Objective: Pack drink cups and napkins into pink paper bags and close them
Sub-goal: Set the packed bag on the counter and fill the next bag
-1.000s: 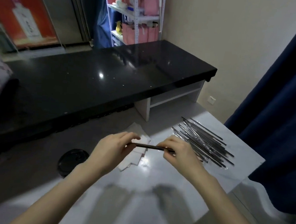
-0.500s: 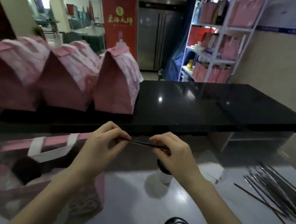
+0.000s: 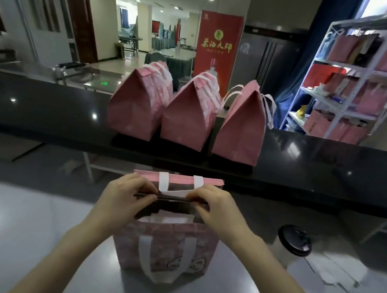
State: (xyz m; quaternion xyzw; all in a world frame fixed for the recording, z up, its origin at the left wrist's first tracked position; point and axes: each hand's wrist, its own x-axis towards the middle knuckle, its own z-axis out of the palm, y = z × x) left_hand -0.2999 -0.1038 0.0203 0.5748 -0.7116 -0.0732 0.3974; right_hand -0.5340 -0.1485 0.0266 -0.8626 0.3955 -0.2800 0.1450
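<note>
Behind, on the black counter (image 3: pixel 54 115), three pink bags (image 3: pixel 135 111) stand folded shut, so that much looks done. On the grey tabletop (image 3: pixel 35 227) a fourth bag (image 3: pixel 166 246) gapes open, a white napkin (image 3: pixel 170 218) inside; the left hand (image 3: pixel 126 195) and right hand (image 3: pixel 214 204) each pinch a dark straw (image 3: pixel 173 198) in curled fingers (image 3: pixel 144 188) above its mouth. A lidded cup (image 3: pixel 293 245) waits beside it — closing remains

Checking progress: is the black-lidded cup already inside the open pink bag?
No, the black-lidded cup stands on the table, right of the open pink bag.
</note>
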